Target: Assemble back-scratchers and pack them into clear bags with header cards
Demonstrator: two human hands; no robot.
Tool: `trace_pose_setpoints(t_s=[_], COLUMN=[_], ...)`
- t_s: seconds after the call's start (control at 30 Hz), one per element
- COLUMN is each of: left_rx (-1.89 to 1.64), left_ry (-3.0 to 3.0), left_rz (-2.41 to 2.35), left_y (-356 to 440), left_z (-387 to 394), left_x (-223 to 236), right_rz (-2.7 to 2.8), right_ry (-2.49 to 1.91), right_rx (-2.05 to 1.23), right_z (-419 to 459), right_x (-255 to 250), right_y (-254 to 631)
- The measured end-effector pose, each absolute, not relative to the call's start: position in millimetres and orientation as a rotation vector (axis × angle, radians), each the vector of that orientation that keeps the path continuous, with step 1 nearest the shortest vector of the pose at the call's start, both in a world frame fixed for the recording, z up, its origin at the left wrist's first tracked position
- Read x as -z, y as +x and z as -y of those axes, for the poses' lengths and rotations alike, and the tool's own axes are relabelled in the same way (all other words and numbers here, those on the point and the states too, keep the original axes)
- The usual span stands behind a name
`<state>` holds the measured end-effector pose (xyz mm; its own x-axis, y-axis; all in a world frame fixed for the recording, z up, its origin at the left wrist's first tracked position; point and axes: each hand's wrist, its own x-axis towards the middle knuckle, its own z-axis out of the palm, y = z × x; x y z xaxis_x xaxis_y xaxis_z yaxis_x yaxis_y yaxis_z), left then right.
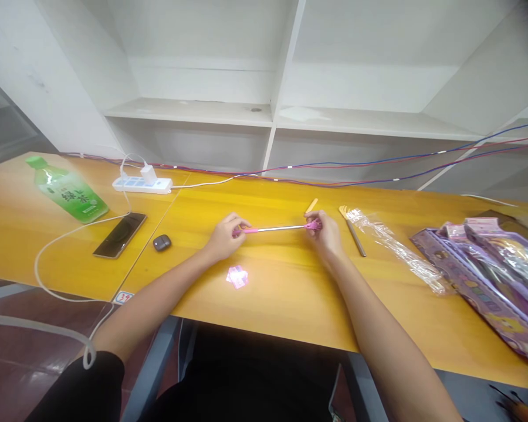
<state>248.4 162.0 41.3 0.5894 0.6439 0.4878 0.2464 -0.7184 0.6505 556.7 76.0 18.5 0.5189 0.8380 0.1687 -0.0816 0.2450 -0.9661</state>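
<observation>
A pink back scratcher (278,228) with a thin metal rod stretches level between my two hands, just above the table. My left hand (226,236) is closed on its pink handle end. At the other end, the fingers of my right hand (324,234) grip the pink claw-shaped head, hiding part of it. Below and between the hands lie some small pink printed cards (237,276). To the right of my right hand rests another back scratcher (354,233) with a tan claw head and dark handle. A small yellow-tan stick (311,205) lies just beyond that hand.
Crumpled clear plastic wrapping (400,252) and purple packages (493,281) lie at right. On the left are a black earbud case (162,242), a phone (120,235), a green tea bottle (68,190) and a power strip (143,185). White shelving (193,111) stands behind the table.
</observation>
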Motion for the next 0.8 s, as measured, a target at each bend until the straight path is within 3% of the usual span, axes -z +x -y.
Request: trace_pose_setpoints(t_s=[0.8], left_rx=[-1.112], left_ry=[1.994], left_rz=[-0.693], left_y=[245.7], left_z=[-159.9], left_x=[-48.2], right_rz=[0.974], right_ry=[-1.137], right_rx=[-0.724], right_z=[-72.1], right_x=[-18.7], right_y=[541.0])
